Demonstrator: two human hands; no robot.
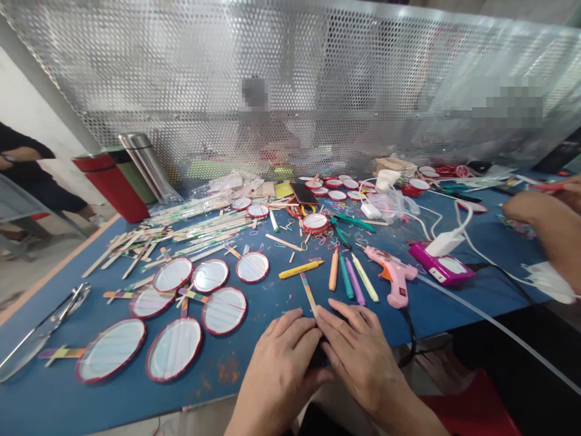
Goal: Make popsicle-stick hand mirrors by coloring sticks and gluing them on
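Note:
My left hand (284, 357) and my right hand (358, 351) lie close together at the near edge of the blue table (272, 290), fingers bent down over a small dark thing that they mostly hide. A coloured wooden stick (309, 294) pokes out from between the fingertips and points away from me. Markers (349, 275) and a yellow marker (301, 269) lie just beyond it. A pink glue gun (393, 275) rests to the right of my right hand.
Round red-rimmed lids on sticks (175, 348) fill the left half, with loose wooden sticks (181, 233) behind. Scissors (49, 321) lie far left. Flasks (136, 169) stand at the back left. A pink power strip (442, 266) and another person's arm (544, 224) are on the right.

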